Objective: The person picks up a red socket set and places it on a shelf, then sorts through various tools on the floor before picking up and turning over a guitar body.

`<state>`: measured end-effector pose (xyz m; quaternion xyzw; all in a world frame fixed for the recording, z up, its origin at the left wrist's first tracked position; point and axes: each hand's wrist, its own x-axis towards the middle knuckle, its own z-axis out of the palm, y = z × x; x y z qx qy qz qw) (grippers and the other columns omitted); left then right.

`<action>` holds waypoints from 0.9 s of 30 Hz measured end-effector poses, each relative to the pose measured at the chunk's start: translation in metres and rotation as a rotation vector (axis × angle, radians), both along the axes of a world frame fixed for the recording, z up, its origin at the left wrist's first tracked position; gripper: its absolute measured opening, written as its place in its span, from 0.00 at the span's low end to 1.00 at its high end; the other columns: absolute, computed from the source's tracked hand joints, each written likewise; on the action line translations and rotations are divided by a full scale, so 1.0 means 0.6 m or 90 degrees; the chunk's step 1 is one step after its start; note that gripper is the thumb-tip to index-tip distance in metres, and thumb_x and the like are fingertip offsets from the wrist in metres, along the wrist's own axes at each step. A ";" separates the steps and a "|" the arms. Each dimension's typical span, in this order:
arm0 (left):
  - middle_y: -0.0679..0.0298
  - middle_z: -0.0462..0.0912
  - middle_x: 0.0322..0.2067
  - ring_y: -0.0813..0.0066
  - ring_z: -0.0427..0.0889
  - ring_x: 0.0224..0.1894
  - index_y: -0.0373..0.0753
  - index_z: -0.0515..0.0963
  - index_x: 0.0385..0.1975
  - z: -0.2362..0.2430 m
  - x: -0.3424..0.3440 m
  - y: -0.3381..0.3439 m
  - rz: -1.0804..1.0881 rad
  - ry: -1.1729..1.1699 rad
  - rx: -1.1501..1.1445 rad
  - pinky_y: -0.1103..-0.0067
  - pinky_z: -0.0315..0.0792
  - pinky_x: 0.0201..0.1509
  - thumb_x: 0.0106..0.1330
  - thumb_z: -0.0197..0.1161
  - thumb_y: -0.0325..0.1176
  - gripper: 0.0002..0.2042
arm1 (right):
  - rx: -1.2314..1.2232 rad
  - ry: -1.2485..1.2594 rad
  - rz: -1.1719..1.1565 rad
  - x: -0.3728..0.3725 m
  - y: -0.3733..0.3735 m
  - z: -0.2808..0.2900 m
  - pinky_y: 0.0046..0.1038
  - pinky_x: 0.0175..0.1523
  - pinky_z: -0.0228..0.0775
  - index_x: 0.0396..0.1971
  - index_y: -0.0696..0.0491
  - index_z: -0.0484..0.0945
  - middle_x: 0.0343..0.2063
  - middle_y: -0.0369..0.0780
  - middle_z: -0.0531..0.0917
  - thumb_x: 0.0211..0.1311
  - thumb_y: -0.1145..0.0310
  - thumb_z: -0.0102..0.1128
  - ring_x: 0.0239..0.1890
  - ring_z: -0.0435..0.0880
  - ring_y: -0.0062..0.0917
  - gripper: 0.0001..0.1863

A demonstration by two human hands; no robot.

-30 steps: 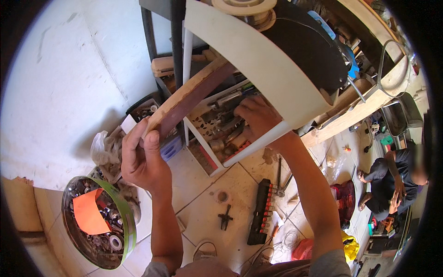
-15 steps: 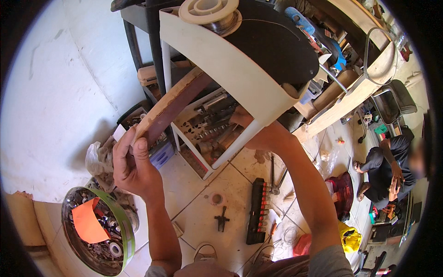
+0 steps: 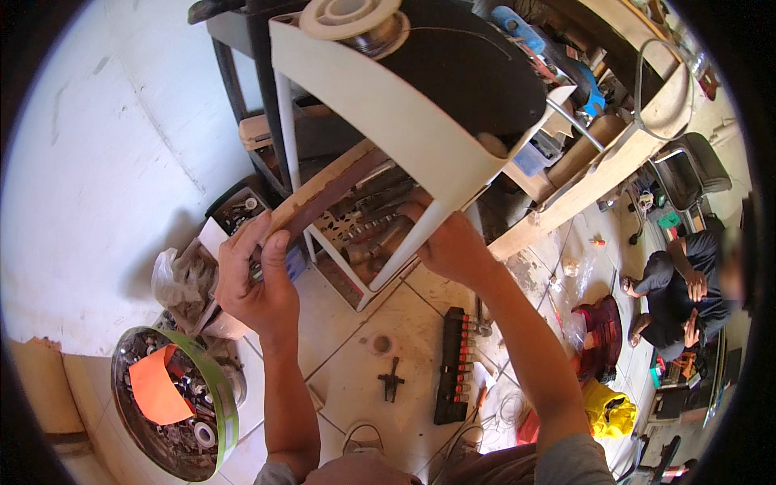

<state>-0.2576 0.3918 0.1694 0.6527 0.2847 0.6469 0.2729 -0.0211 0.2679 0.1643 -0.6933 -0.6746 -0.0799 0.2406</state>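
Note:
My left hand (image 3: 263, 279) grips the near end of a wooden board (image 3: 323, 191), thumb on one side and fingers on the other. The board slants up under the top of a white-framed stand (image 3: 388, 109), its far end hidden. My right hand (image 3: 453, 252) reaches in past the stand's white front leg (image 3: 408, 242). Its fingers look curled, partly hidden by the leg, and what they hold cannot be made out. Next to them, several metal tools and sockets (image 3: 364, 230) lie on the stand's lower shelf.
A spool of wire (image 3: 352, 20) sits on the black top. A green-rimmed round tub (image 3: 218, 388) of small parts stands at lower left. On the tiled floor lie a black rail of sockets (image 3: 450, 364) and a black metal tool (image 3: 391, 378). Another person (image 3: 683, 283) sits at far right.
My left hand has moved right and the board has slid farther under the stand's top. My right hand has shifted slightly left and down. The view has shifted a little.

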 end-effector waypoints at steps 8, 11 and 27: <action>0.57 0.88 0.40 0.70 0.85 0.44 0.33 0.85 0.44 0.000 0.033 -0.009 -0.001 0.040 0.036 0.76 0.76 0.52 0.65 0.70 0.28 0.10 | 0.103 -0.066 -0.031 -0.011 -0.002 -0.033 0.50 0.77 0.52 0.47 0.58 0.79 0.48 0.48 0.77 0.50 0.78 0.61 0.65 0.70 0.46 0.21; 0.57 0.88 0.38 0.68 0.85 0.42 0.34 0.86 0.42 -0.007 0.055 -0.008 -0.007 0.052 0.051 0.75 0.77 0.48 0.63 0.71 0.26 0.09 | 0.126 -0.048 -0.037 -0.021 0.004 -0.031 0.50 0.77 0.52 0.48 0.59 0.79 0.48 0.48 0.77 0.49 0.79 0.59 0.65 0.70 0.46 0.21; 0.52 0.84 0.36 0.53 0.84 0.40 0.35 0.85 0.38 -0.021 0.131 -0.014 0.048 0.295 0.204 0.63 0.75 0.45 0.65 0.67 0.30 0.07 | 0.208 0.049 -0.085 -0.038 -0.001 -0.056 0.47 0.75 0.56 0.50 0.57 0.77 0.57 0.51 0.74 0.52 0.79 0.64 0.70 0.65 0.47 0.22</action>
